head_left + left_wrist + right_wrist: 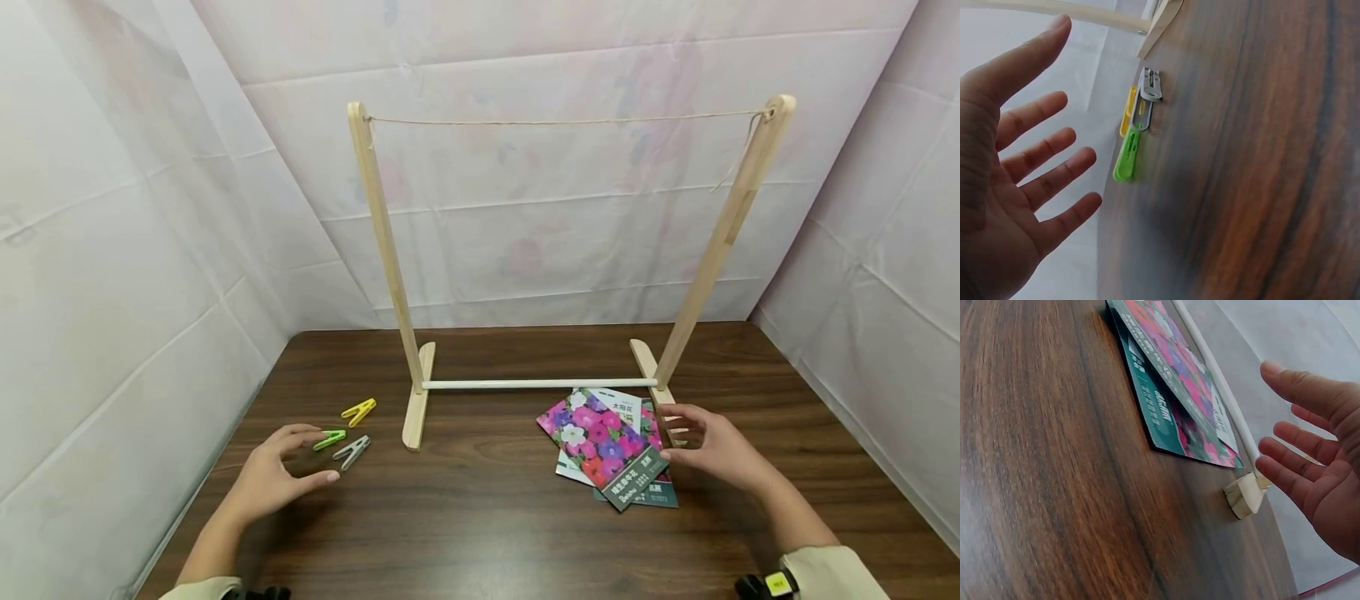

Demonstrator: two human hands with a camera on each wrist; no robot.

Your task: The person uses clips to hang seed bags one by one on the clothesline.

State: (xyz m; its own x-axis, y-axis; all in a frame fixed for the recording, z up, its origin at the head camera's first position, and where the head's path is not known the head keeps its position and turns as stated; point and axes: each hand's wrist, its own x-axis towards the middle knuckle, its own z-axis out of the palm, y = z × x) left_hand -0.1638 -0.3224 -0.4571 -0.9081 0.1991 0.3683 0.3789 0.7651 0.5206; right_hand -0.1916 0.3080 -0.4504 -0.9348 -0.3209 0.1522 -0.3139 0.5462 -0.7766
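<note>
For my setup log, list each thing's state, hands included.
Yellow plastic clothespin: lying loose
Green plastic clothespin: lying loose
Grey plastic clothespin: lying loose
Rectangular floral packets: piled, overlapping
Pale wooden frame: upright
Thin beige string: tied across frame's top, bare
Left hand: holding nothing
Right hand: holding nothing

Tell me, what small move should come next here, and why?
I'd suggest pinching the edge of the top flower packet with the right hand. That hand holds nothing and is right by the packet, with its thumb and fingers apart; the packet lies over the others, so it looks easiest to take first. Nothing is clipped to the string yet.
</note>
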